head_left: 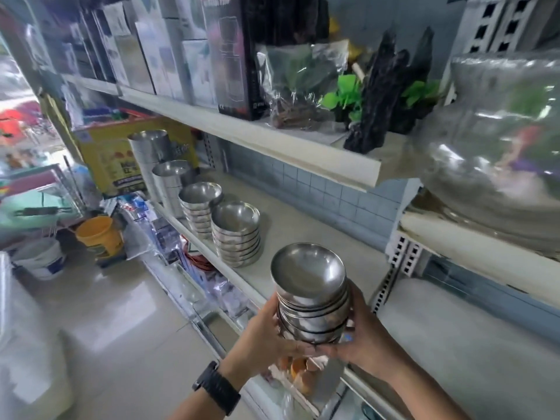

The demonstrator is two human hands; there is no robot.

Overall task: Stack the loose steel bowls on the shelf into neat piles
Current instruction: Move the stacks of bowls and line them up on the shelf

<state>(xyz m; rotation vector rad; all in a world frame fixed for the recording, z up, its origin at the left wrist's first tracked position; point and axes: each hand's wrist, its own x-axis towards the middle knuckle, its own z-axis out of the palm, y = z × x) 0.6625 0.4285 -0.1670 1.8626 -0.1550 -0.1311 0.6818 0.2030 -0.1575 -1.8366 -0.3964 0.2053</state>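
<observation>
Both my hands hold a pile of several nested steel bowls (312, 295) just above the front edge of the middle shelf (306, 234). My left hand (266, 334) cups the pile's left side and bottom. My right hand (360, 331) wraps its right side. The pile leans a little to the left. Farther left on the shelf stand a pile of wide bowls (236, 234), a pile of smaller bowls (198, 207), and two tall piles of steel cups (169, 180) (148, 147).
The upper shelf (272, 140) overhangs with boxes, bagged plants and dark rock ornaments. A large glass bowl (497, 153) sits at right on another shelf. Below are hanging packets (169, 234), an orange bucket (100, 234) and a white bucket (39, 259) on the tiled floor.
</observation>
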